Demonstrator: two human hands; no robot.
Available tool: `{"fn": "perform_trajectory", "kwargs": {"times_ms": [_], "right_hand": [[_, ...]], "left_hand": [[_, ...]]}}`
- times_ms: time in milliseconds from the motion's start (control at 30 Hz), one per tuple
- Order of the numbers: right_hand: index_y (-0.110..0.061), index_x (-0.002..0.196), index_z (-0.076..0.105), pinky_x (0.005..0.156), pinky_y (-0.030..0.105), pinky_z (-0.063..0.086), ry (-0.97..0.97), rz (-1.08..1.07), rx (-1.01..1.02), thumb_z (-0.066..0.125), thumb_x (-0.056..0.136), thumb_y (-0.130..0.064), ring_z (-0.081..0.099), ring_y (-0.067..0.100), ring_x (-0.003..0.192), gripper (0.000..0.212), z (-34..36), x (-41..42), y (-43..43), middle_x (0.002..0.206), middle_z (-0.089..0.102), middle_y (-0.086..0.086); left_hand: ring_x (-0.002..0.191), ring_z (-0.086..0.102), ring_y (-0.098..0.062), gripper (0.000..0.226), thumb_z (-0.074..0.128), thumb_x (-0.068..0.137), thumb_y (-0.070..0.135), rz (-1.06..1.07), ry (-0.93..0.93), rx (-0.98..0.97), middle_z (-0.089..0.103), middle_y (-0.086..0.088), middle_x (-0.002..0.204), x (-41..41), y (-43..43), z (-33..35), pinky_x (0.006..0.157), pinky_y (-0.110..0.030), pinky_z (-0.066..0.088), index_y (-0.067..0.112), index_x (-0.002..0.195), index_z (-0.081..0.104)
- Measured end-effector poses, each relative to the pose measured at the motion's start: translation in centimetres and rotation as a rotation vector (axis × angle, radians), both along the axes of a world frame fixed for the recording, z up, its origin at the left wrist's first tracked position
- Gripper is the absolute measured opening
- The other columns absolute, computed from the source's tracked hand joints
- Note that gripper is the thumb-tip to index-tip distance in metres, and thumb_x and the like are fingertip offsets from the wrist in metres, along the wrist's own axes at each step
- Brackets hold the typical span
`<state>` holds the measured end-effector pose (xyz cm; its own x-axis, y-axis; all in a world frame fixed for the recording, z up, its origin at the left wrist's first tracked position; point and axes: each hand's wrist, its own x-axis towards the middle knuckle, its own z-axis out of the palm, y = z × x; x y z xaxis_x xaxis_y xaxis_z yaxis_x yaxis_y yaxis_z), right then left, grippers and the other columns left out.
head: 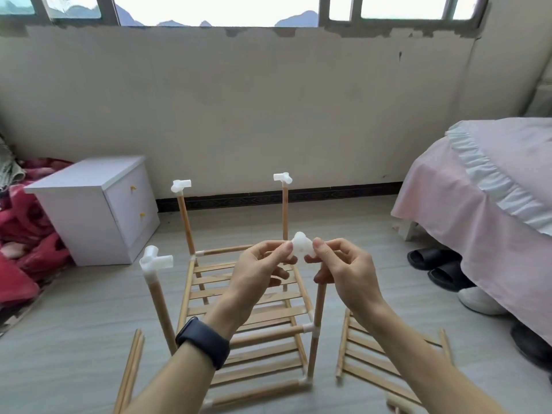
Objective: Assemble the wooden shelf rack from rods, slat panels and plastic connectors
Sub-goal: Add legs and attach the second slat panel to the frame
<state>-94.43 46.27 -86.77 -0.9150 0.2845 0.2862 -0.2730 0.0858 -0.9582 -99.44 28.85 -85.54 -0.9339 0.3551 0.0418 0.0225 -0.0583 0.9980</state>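
While both meet at centre frame, the left hand (257, 270) and right hand (346, 273) each pinch the white connector (301, 249) between curled thumb and forefinger, just above the rack (268, 334) (a slatted frame standing on the floor (89, 309), three uprights (186, 222) capped in white plastic). A loose panel (367, 363) lies at lower right; spare rods (131, 372) lie at lower left.

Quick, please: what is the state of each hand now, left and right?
Left hand: closed, its fingers pinch the white plastic connector.
Right hand: closed, its fingers pinch the same connector.
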Motion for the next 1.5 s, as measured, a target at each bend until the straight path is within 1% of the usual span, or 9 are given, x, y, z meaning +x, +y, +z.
{"fn": "perform_trajectory", "kwargs": {"times_ms": [200,400,533,667,800,933,1100,1300,1500], "right_hand": [[-0.032,0.120,0.067,0.068,0.025,0.059,-0.019,0.106,0.028,0.066,0.096,-0.035,0.076,0.023,0.079,0.025,-0.3,-0.1,0.9,0.105,0.074,-0.008],[-0.023,0.124,0.067,0.072,0.026,0.059,0.046,0.280,0.096,0.069,0.092,-0.029,0.076,0.026,0.083,0.032,-0.2,0.3,1.1,0.109,0.076,-0.002],[-0.026,0.131,0.061,0.072,0.029,0.062,0.114,0.200,0.326,0.072,0.092,-0.022,0.075,0.019,0.082,0.041,-0.5,0.3,1.5,0.108,0.073,-0.014],[-0.030,0.121,0.065,0.067,0.015,0.054,0.235,-0.043,0.530,0.072,0.086,-0.040,0.069,0.004,0.082,0.037,-0.7,0.1,1.8,0.093,0.070,-0.022],[-0.027,0.115,0.069,0.075,0.019,0.055,0.197,-0.243,0.433,0.075,0.084,-0.040,0.068,0.001,0.093,0.035,-1.4,-0.5,3.3,0.100,0.070,-0.021],[-0.024,0.112,0.072,0.078,0.027,0.056,0.121,-0.348,0.360,0.080,0.083,-0.036,0.067,0.007,0.095,0.032,-2.1,-1.7,3.8,0.101,0.072,-0.014],[-0.023,0.111,0.073,0.084,0.034,0.059,0.122,-0.325,0.339,0.077,0.086,-0.039,0.069,0.005,0.095,0.030,-2.4,-2.8,2.9,0.099,0.074,-0.015],[-0.024,0.105,0.073,0.076,0.021,0.060,0.115,-0.310,0.351,0.081,0.085,-0.040,0.070,-0.002,0.087,0.027,-2.8,-3.4,3.2,0.094,0.075,-0.014],[-0.022,0.101,0.072,0.077,0.023,0.058,0.068,-0.306,0.376,0.079,0.084,-0.046,0.068,0.001,0.087,0.030,-3.5,-3.4,3.3,0.094,0.073,-0.013]], "left_hand": [[0.067,0.063,-0.011,0.034,0.058,0.096,0.046,0.023,0.045,-0.028,0.067,0.002,0.080,-0.2,0.4,0.0,0.066,-0.023,0.054,0.016,0.103,0.073],[0.070,0.067,-0.010,0.037,0.052,0.098,0.047,0.022,0.046,-0.034,0.070,-0.008,0.095,-0.1,1.7,0.2,0.064,-0.021,0.055,0.015,0.111,0.065],[0.071,0.069,-0.010,0.036,0.056,0.097,0.048,0.044,0.021,0.010,0.072,-0.003,0.092,-0.3,2.5,0.2,0.064,-0.020,0.054,0.017,0.110,0.066],[0.075,0.071,-0.014,0.034,0.056,0.097,0.049,0.032,0.039,0.028,0.074,0.001,0.090,-0.2,3.7,0.1,0.069,-0.027,0.058,0.020,0.112,0.067],[0.088,0.071,-0.020,0.028,0.055,0.100,0.045,0.068,0.048,0.001,0.074,0.000,0.100,-0.4,4.3,0.1,0.081,-0.038,0.058,0.025,0.117,0.063],[0.091,0.070,-0.011,0.024,0.067,0.090,0.047,0.038,0.197,-0.053,0.073,0.006,0.100,-0.2,4.4,0.1,0.070,-0.020,0.054,0.035,0.110,0.069],[0.091,0.067,0.002,0.026,0.072,0.085,0.046,0.083,0.415,-0.192,0.073,0.015,0.098,-0.2,4.8,-0.2,0.074,-0.016,0.055,0.041,0.110,0.070],[0.091,0.062,0.006,0.019,0.072,0.090,0.037,0.211,0.575,-0.317,0.070,0.019,0.097,-0.8,5.0,-0.6,0.070,-0.009,0.049,0.042,0.108,0.068],[0.087,0.062,0.003,0.026,0.067,0.094,0.035,0.245,0.631,-0.423,0.066,0.018,0.099,-1.2,5.2,-1.4,0.069,-0.010,0.048,0.030,0.119,0.071]]}}
